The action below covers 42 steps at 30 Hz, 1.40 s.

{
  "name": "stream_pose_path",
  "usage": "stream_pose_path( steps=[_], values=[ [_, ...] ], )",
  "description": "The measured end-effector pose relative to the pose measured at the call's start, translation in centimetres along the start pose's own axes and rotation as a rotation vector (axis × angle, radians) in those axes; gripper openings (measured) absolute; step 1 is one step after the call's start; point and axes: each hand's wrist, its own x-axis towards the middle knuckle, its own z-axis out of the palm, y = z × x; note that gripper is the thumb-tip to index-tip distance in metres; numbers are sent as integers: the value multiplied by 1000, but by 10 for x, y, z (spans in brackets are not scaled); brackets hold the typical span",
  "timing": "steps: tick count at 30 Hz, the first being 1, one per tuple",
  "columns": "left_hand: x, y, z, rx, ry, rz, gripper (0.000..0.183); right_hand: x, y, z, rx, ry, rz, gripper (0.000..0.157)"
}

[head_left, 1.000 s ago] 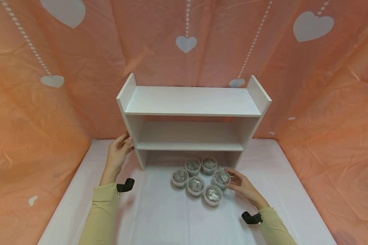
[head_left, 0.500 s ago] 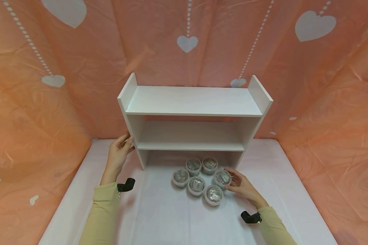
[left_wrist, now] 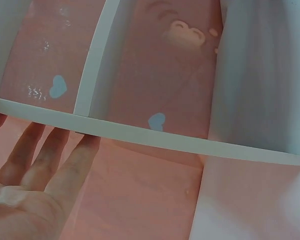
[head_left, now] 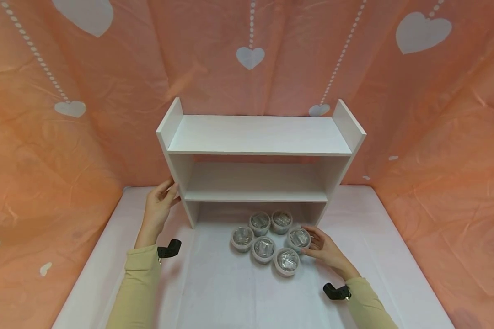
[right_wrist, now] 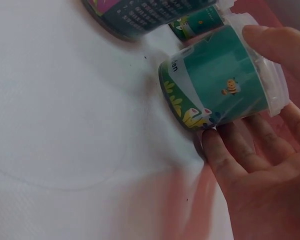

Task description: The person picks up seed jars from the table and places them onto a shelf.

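My right hand (head_left: 329, 252) grips a small lidded plastic tub (head_left: 298, 238) at the right of a cluster of several similar tubs (head_left: 264, 248), with silvery packets showing through the lids. In the right wrist view this tub (right_wrist: 220, 80) has a green label with a bee; the thumb (right_wrist: 277, 45) lies at its lid and the fingers pass along its other side. My left hand (head_left: 158, 208) touches the left side panel of a white two-tier shelf unit (head_left: 257, 135) with its fingertips. The left wrist view shows the fingers (left_wrist: 72, 167) extended to the panel edge (left_wrist: 140, 136).
The tubs stand on a white-covered table (head_left: 222, 292), the rear ones at the front opening under the lower shelf (head_left: 255, 183). Orange cloth (head_left: 214, 55) with white hearts hangs behind and at both sides. Each wrist wears a black camera mount (head_left: 169, 248).
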Motion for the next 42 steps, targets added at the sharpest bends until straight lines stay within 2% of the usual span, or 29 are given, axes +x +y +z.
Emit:
stream_pose_path(
  steps=[24,35,42],
  values=[
    [0,2,-1,0,-3,-15,48,-4,-2,-1,-28,27,-85,67],
    [0,0,-1,-16,1,-24,48,-5,-9,-5,-63,54,-95,66],
    [0,-2,-1,-13,17,-39,49,-7,-19,-8,-92,76,-69,65]
  ],
)
